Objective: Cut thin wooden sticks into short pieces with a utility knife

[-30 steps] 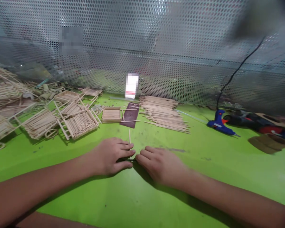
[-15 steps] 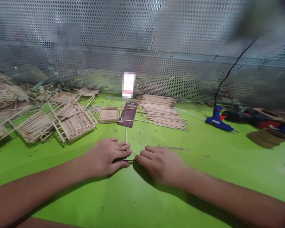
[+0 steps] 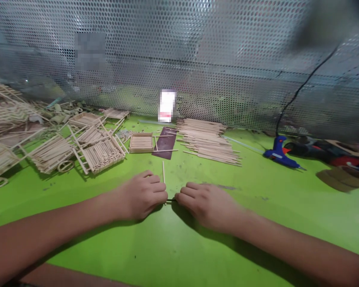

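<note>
On the green table, my left hand (image 3: 148, 195) is closed with its fingertips around the lower part of a thin wooden stick (image 3: 163, 171). The stick points away from me, and its near end shows just past my fingers. My right hand (image 3: 205, 204) is curled shut on a thin dark strip (image 3: 171, 200), perhaps a blade, which spans the narrow gap between both hands and meets the stick crosswise. Most of the strip is hidden in my fingers, so its kind is unclear.
Behind my hands lie a pile of wooden sticks (image 3: 209, 139), a small wooden cart (image 3: 141, 142) and a dark sandpaper-like sheet (image 3: 170, 144). More stick-built carts (image 3: 103, 155) crowd the left. A blue glue gun (image 3: 279, 153) and a brown tape roll (image 3: 338, 179) lie right, before a perforated metal screen (image 3: 227, 79).
My left fingers, stretched out before, have curled in around the stick. The view has shifted slightly, and my right hand keeps its grip on the dark strip.
</note>
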{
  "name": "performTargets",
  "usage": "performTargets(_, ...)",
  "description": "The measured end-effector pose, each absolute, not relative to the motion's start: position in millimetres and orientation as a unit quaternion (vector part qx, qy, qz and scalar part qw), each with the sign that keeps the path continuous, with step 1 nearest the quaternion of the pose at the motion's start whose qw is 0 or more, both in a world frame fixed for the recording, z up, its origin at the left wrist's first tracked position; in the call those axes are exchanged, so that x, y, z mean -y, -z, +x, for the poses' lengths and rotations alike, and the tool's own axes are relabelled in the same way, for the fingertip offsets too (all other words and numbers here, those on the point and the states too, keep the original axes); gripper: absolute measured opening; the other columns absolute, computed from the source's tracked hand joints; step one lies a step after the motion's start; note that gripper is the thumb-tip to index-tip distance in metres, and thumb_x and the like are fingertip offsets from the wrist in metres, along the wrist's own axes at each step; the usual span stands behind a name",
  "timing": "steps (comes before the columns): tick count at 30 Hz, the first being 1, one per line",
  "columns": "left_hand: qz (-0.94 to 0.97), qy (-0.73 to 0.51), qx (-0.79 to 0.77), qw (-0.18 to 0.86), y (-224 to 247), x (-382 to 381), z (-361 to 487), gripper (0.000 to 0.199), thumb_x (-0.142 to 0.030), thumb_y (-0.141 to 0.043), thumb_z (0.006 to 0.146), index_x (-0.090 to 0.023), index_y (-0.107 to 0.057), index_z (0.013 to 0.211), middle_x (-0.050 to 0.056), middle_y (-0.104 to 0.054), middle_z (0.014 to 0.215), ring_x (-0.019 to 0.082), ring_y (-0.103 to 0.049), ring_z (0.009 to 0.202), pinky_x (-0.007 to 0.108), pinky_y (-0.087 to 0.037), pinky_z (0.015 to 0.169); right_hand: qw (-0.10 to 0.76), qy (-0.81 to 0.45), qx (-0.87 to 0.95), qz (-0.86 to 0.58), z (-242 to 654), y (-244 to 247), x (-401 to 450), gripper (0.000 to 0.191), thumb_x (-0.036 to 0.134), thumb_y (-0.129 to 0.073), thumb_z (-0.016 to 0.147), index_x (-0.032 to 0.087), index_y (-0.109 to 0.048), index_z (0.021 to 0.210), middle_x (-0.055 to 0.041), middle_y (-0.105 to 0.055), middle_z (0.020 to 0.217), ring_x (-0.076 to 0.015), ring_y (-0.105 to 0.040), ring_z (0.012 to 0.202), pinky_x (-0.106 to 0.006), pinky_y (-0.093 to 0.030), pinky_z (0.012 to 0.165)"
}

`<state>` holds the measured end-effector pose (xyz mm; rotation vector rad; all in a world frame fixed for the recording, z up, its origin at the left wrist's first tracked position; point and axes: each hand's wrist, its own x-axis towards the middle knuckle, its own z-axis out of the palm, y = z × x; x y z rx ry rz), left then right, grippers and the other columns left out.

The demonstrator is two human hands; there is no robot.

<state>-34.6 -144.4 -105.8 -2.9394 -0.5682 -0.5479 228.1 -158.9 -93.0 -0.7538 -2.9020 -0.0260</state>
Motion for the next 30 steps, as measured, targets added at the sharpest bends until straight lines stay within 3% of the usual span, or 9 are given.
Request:
performTargets(3,-0.968,0.168,0.182,0.032,103,144,-34,0.014,-0.012,-0.066,0.093,-0.019,-0.06,0.083,-0.001,-0.065,0.077,0.018,-0.053,0.075,0.035,-0.035,0.073,0.069,0.006,0.966,-0.249,226,93,158,0.015,0.005,-0.06,0.088,0.019,-0.058,0.092,-0.0002,-0.063,0.08,-0.0166,-0.049,0.071,-0.031,-0.028,0.06)
performTargets(8,-0.973,0.157,0.171,0.017,99,143,-36,0.017,-0.012,-0.06,0.099,-0.018,-0.061,0.083,-0.001,-0.068,0.078,0.017,-0.053,0.074,0.034,-0.037,0.077,0.068,0.009,0.967,-0.247,222,91,158,0.011,0.009,-0.06,0.091,0.019,-0.059,0.092,-0.0008,-0.064,0.08,-0.0173,-0.052,0.074,-0.031,-0.032,0.063)
performTargets(14,-0.967,0.157,0.203,0.003,103,141,-42,0.021,-0.028,-0.051,0.105,-0.019,-0.063,0.091,0.003,-0.068,0.083,0.02,-0.055,0.075,0.037,-0.041,0.077,0.054,0.021,0.965,-0.254,223,91,159,0.009,0.011,-0.059,0.096,0.019,-0.06,0.095,-0.0016,-0.066,0.083,-0.0176,-0.053,0.075,-0.03,-0.034,0.062)
performTargets(18,-0.96,0.15,0.233,-0.039,102,140,-45,0.043,-0.05,-0.054,0.104,-0.015,-0.065,0.126,0.012,-0.073,0.117,0.028,-0.066,0.101,0.043,-0.048,0.092,0.049,0.039,0.965,-0.256,224,93,161,0.005,0.015,-0.057,0.1,0.018,-0.061,0.101,-0.003,-0.066,0.085,-0.0189,-0.054,0.077,-0.031,-0.035,0.062)
performTargets(21,-0.965,0.133,0.221,-0.038,99,139,-47,0.059,-0.058,-0.051,0.105,-0.015,-0.06,0.144,0.016,-0.068,0.14,0.033,-0.065,0.122,0.049,-0.048,0.105,0.057,0.039,0.961,-0.268,225,94,162,0.006,0.019,-0.056,0.104,0.017,-0.062,0.103,-0.0032,-0.066,0.085,-0.0185,-0.053,0.075,-0.031,-0.036,0.062)
performTargets(30,-0.962,0.111,0.235,-0.089,106,133,-48,0.059,-0.054,-0.049,0.107,-0.02,-0.053,0.155,0.01,-0.057,0.156,0.032,-0.057,0.142,0.053,-0.043,0.12,0.066,0.046,0.957,-0.278,228,96,160,0.004,0.015,-0.06,0.1,0.017,-0.063,0.1,-0.0034,-0.067,0.085,-0.0186,-0.053,0.075,-0.031,-0.038,0.064)
